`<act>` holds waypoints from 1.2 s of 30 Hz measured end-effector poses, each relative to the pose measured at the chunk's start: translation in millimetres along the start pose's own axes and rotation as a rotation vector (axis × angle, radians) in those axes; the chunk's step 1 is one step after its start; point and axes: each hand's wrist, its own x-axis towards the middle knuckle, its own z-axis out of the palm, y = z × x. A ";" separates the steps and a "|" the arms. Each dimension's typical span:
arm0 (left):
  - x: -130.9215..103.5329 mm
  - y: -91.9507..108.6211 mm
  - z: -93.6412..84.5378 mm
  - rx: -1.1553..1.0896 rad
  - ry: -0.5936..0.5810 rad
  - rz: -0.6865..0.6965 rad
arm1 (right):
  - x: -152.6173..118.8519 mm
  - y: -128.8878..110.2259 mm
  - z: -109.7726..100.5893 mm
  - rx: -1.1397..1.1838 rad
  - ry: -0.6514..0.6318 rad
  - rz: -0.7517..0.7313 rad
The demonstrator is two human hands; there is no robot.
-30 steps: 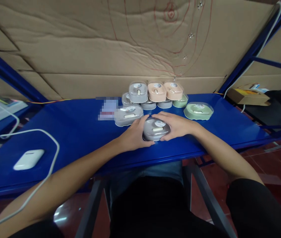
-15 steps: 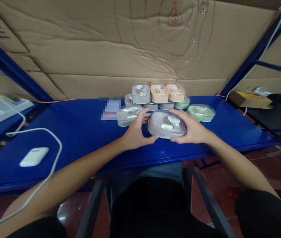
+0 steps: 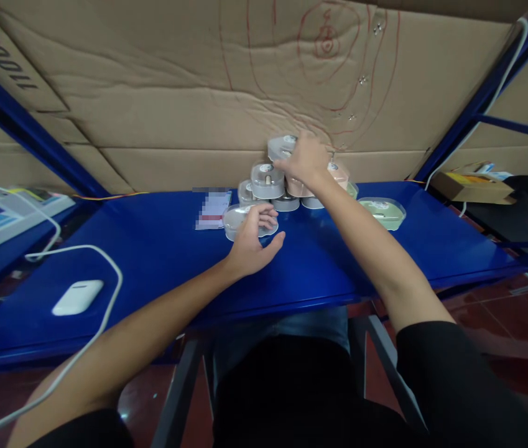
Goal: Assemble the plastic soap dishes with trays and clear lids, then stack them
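My right hand (image 3: 306, 160) is wrapped round the right side of a grey lidded container (image 3: 280, 148), over the top of a stack. Below it are a grey container (image 3: 267, 180) and peach containers (image 3: 339, 173), partly hidden by my hand and forearm. The bottom row holds several more, among them a grey one (image 3: 285, 202). My left hand (image 3: 255, 244) is open and holds nothing, its fingers in front of a clear grey container (image 3: 236, 222) at the stack's front left. A green container (image 3: 384, 213) sits to the right of the stack.
On the blue table (image 3: 161, 249) are a white case (image 3: 78, 297) and a white cable (image 3: 117, 292). A partly blurred flat item (image 3: 216, 210) lies left of the stack. Cardboard (image 3: 175, 118) stands behind. A brown box (image 3: 471, 188) is at the right.
The grey container has gone from between both hands at the front up to the top of the stack in my right hand. My left hand has let go of it and stayed low.
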 end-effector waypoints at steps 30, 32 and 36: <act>25.6 -40.3 -54.1 0.675 -0.246 -0.093 | -91.2 262.0 -92.3 -0.036 -0.502 -0.019; 24.6 -42.3 -55.7 0.681 -0.252 -0.082 | -100.1 283.7 -85.6 0.008 -0.533 -0.017; 26.1 -29.8 -55.9 0.658 -0.293 -0.117 | -116.3 284.0 -81.1 0.038 -0.515 -0.039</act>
